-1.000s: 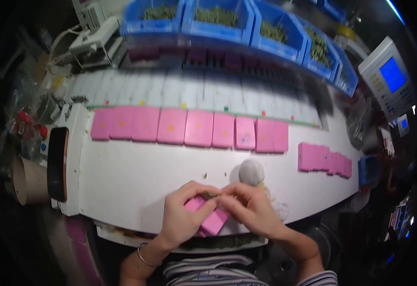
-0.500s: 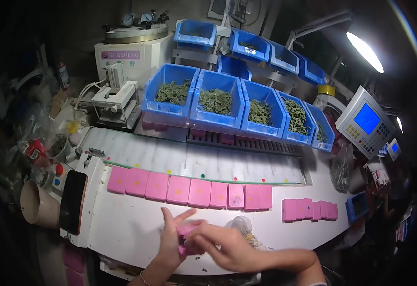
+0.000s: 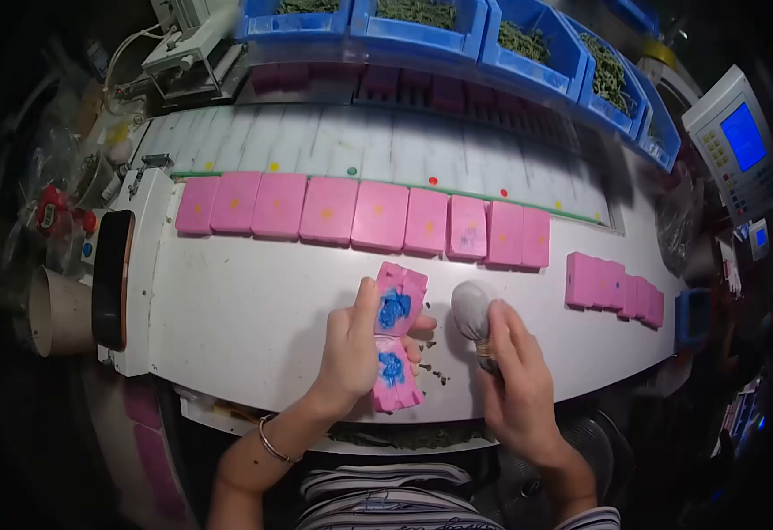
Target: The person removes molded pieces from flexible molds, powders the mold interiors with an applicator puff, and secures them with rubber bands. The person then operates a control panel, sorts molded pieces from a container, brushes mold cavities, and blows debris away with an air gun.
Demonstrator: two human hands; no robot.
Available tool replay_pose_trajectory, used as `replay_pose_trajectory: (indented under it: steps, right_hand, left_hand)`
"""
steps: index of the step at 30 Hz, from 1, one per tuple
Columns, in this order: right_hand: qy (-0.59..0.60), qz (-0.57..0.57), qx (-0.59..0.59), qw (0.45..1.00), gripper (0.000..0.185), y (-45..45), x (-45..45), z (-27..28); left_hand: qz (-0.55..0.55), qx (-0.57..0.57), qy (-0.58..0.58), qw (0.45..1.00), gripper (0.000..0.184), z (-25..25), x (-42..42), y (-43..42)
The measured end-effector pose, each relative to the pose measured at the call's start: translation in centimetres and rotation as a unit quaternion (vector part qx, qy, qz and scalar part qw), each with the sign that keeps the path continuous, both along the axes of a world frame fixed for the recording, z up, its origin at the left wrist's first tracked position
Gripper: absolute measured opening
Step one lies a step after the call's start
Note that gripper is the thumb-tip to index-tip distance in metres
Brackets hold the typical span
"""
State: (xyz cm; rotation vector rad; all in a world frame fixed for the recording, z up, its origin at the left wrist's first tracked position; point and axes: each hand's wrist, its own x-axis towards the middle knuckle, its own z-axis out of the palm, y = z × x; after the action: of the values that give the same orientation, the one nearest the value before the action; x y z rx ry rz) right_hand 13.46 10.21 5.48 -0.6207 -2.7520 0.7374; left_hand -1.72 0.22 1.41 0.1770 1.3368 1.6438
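Above the desk (image 3: pixel 245 327), my left hand (image 3: pixel 349 355) grips the opened pink mould (image 3: pixel 397 303), which I judge light, rubbery and best held by its edges, while my right hand (image 3: pixel 524 389) grips the soft-looking grey pouch (image 3: pixel 472 306) by its neck.

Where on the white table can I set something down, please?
Left of the left hand, below the long row of pink rectangular blocks; also between the right hand and the short pink block row. Crowded: between the hands, with grey cloth-wrapped ball and dark green scraps.
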Motion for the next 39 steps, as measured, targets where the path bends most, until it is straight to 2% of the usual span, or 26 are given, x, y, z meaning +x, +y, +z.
replay_pose_trajectory:
  steps: [1,3,4,5,8,10,11,12,13,15,17,19,21,22,23,24,25,26,29,31,33,35,37,38,39]
  right_hand:
    - [0.000,-0.001,-0.006,1.000,0.067,-0.3,-0.3,-0.1]
    - [0.192,-0.015,0.080,0.978,0.056,-0.6,-0.7,-0.4]
    - [0.207,0.012,0.166,0.964,0.045,-0.6,-1.1,-1.3]
    - [0.149,0.083,0.186,0.968,0.046,-0.8,-1.8,-1.3]
    - [0.108,0.083,0.207,0.969,0.047,-0.7,-2.3,-1.5]
    - [0.092,0.052,0.100,0.989,0.048,-0.6,-1.9,-0.2]
    - [0.091,0.053,0.096,0.990,0.048,-0.5,-1.8,-0.5]
    - [0.141,0.009,0.135,0.981,0.049,-0.4,-1.7,-0.9]
    - [0.192,-0.034,0.174,0.965,0.050,-0.4,-1.7,-1.2]
    - [0.188,-0.008,0.183,0.965,0.050,-0.8,-1.9,-1.5]
    - [0.115,0.057,0.235,0.963,0.051,-1.2,-2.1,-2.4]
    - [0.096,0.066,0.187,0.975,0.054,-0.6,-1.6,-1.6]
    - [0.110,0.051,-0.037,0.992,0.060,0.3,-1.3,-0.6]
    - [0.135,0.049,-0.173,0.974,0.065,1.0,-0.6,-0.5]
    - [0.134,0.054,-0.175,0.974,0.065,1.5,-0.1,-0.7]
    - [0.135,0.021,-0.355,0.925,0.068,2.0,0.3,-1.1]
    - [0.130,-0.012,-0.522,0.843,0.071,2.5,0.6,-1.6]
    - [0.072,0.006,-0.493,0.867,0.076,3.0,0.7,-2.3]
    - [0.077,-0.037,-0.501,0.861,0.080,1.4,1.0,-2.7]
    - [0.084,-0.040,-0.498,0.862,0.079,0.7,0.9,-1.1]
    - [0.154,-0.002,-0.414,0.897,0.078,0.3,1.1,-0.4]
    - [0.189,-0.020,-0.410,0.892,0.072,-0.3,1.2,0.6]
    - [0.134,0.099,-0.224,0.960,0.067,-0.5,1.5,0.9]
    - [0.055,0.184,-0.148,0.970,0.063,-0.9,-0.5,1.4]
    - [0.091,0.146,-0.146,0.974,0.065,-1.7,-0.7,-0.2]
  left_hand:
    - [0.011,-0.014,-0.011,1.000,0.065,0.0,0.0,0.2]
    - [0.021,-0.031,-0.019,0.999,0.063,-0.1,0.4,0.5]
    - [0.029,-0.025,0.065,0.997,0.061,-0.1,0.8,0.6]
    - [0.036,-0.018,0.148,0.988,0.059,-0.1,1.0,0.6]
    - [0.045,-0.028,0.138,0.989,0.058,-1.2,1.3,0.9]
    - [0.047,-0.038,0.133,0.989,0.057,-0.8,1.3,0.9]
    - [0.048,-0.037,0.050,0.997,0.056,0.7,1.1,1.0]
    - [0.052,-0.034,-0.032,0.998,0.056,1.5,1.0,1.2]
    - [0.055,-0.033,-0.032,0.997,0.056,1.1,1.0,1.3]
    - [0.072,-0.036,0.126,0.989,0.056,0.1,1.4,1.2]
    - [0.039,-0.033,0.140,0.989,0.056,0.0,1.3,1.2]
    - [0.077,-0.009,0.087,0.993,0.057,0.0,1.6,1.5]
    - [0.073,0.014,0.058,0.996,0.058,0.4,1.7,1.0]
    - [0.075,0.042,0.033,0.996,0.059,0.5,1.6,0.8]
    - [0.080,0.041,0.033,0.995,0.059,0.3,1.4,0.6]
    - [0.072,0.062,0.066,0.993,0.060,0.0,1.2,0.4]
    - [0.062,0.084,0.099,0.990,0.061,-0.1,1.0,0.2]
    - [0.064,0.090,0.097,0.989,0.059,0.0,0.9,0.0]
    - [0.096,0.100,0.131,0.982,0.056,-0.5,1.2,0.0]
    - [0.107,0.102,0.138,0.979,0.055,-0.9,1.4,-0.2]
    - [0.117,0.108,0.150,0.976,0.054,-1.1,1.4,-0.2]
    - [0.140,0.129,0.198,0.961,0.054,-1.0,1.3,-0.1]
    - [0.149,0.150,0.223,0.952,0.052,-0.5,1.2,0.1]
    - [0.156,0.173,0.246,0.941,0.051,-0.3,1.3,0.1]
    - [0.155,0.170,0.244,0.942,0.051,-0.5,1.4,-0.1]
